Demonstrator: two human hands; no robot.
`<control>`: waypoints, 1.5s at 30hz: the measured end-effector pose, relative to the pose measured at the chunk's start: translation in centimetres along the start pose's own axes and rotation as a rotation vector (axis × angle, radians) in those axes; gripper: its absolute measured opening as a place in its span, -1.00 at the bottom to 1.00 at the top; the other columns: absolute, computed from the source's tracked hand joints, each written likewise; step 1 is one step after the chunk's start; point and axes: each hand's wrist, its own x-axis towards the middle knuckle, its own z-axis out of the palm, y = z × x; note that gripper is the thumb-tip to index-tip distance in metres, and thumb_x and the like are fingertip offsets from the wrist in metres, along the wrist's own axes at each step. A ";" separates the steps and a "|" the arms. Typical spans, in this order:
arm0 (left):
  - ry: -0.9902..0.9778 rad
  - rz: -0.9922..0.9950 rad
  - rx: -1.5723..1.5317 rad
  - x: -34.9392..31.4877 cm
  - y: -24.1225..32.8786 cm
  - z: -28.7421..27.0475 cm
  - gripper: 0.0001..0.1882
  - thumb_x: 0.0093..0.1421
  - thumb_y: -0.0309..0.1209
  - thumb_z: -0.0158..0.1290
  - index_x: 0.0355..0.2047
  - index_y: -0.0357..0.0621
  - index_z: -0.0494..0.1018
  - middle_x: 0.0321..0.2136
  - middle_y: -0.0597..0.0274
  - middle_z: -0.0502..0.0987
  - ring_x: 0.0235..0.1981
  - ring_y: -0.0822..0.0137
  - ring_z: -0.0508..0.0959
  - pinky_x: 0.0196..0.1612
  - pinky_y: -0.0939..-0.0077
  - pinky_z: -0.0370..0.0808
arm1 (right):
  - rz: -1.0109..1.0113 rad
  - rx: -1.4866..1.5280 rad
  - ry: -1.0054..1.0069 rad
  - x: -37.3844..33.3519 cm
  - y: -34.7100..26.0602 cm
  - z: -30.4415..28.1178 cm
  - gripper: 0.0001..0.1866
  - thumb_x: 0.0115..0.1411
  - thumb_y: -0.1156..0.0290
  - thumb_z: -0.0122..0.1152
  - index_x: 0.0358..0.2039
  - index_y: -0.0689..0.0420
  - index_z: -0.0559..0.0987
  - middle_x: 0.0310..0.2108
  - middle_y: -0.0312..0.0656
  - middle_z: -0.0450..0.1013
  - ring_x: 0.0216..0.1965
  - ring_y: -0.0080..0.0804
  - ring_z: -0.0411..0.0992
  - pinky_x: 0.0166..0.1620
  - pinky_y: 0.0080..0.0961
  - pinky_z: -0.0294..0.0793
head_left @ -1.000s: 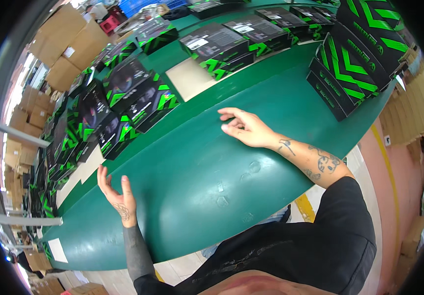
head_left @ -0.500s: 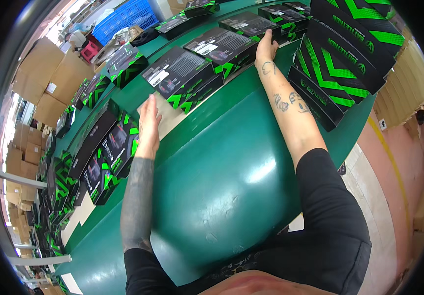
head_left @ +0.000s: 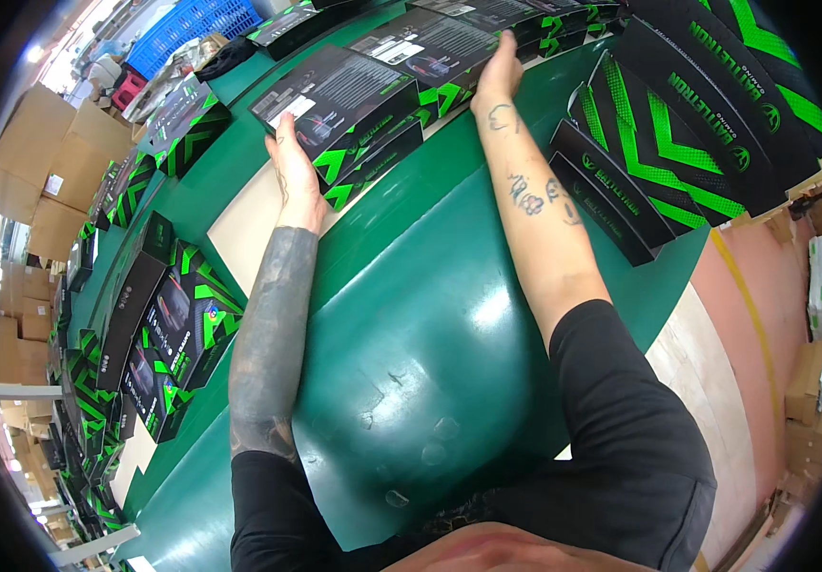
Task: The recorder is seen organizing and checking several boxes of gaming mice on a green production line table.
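Note:
My left hand (head_left: 297, 181) lies with straight fingers against the left end of a stack of black-and-green printed boxes (head_left: 339, 105). Further along the same row, my right hand (head_left: 501, 76) rests at the near right corner of another flat black box (head_left: 430, 52), fingers stretched and partly hidden by the hand itself. The two stacks stand side by side between my hands, on a pale board strip (head_left: 239, 224) along the green work surface. Neither hand wraps around a box.
Larger black-and-green boxes (head_left: 678, 114) lean together on the right. More boxes (head_left: 173, 334) stand at the left, with others (head_left: 182, 124) on the far green strip. A blue crate (head_left: 192, 33) and brown cartons (head_left: 34, 143) are behind. A glossy green surface (head_left: 411, 334) lies before me.
My left hand has moved forward and come against the end of the near stack. My right hand stays beside the row. The whole view has shifted a little.

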 end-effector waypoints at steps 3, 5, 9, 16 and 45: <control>-0.018 -0.041 -0.118 -0.6 -0.2 -0.2 -0.30 0.26 0.04 -0.13 0.22 -0.20 0.09 0.13 0.12 0.29 0.10 0.26 0.31 0.17 0.40 0.19 | -0.041 -0.171 -0.006 -0.9 -0.2 0.0 0.04 -0.05 -0.38 0.04 0.09 0.41 0.31 0.08 0.22 0.28 0.14 0.06 0.21 0.20 -0.27 0.14; -0.096 -0.060 -0.217 -1.0 0.1 -0.8 -0.32 0.27 0.07 -0.16 0.20 -0.19 0.14 0.11 0.14 0.33 0.08 0.27 0.33 0.16 0.40 0.21 | 0.047 -0.395 -0.042 -1.8 -1.2 0.1 0.09 -0.05 -0.40 -0.01 0.07 0.51 0.27 0.09 0.28 0.25 0.17 0.09 0.18 0.22 -0.26 0.12; -0.024 -0.079 -0.222 -2.1 0.9 0.4 -0.28 0.26 0.19 -0.23 0.16 -0.17 0.22 0.08 0.17 0.37 0.03 0.25 0.39 0.13 0.40 0.25 | 0.004 -0.611 -0.079 -3.0 -1.6 -0.6 0.11 -0.02 -0.43 -0.10 -0.03 0.61 0.35 0.06 0.36 0.27 0.16 0.13 0.22 0.22 -0.29 0.15; -0.163 -0.251 -0.167 -1.2 4.9 -3.2 -0.39 0.07 0.13 0.07 -0.02 -0.02 0.36 -0.10 0.22 0.49 -0.14 0.26 0.49 -0.08 0.27 0.45 | 0.048 -0.630 -0.224 -4.8 -4.0 -2.1 0.11 -0.08 -0.50 -0.09 -0.11 0.53 0.46 -0.03 0.25 0.39 0.03 0.03 0.35 0.12 -0.31 0.25; -0.177 -0.150 0.513 -36.4 12.1 -24.3 -0.13 -0.29 -0.30 0.39 0.06 -0.23 0.28 -0.05 0.14 0.43 0.01 0.30 0.40 0.09 0.38 0.33 | -0.174 -0.883 -1.920 -22.3 -14.3 -19.2 -0.20 -0.37 0.47 0.51 0.00 0.25 0.42 -0.03 -0.08 0.41 0.04 -0.17 0.34 0.16 -0.32 0.22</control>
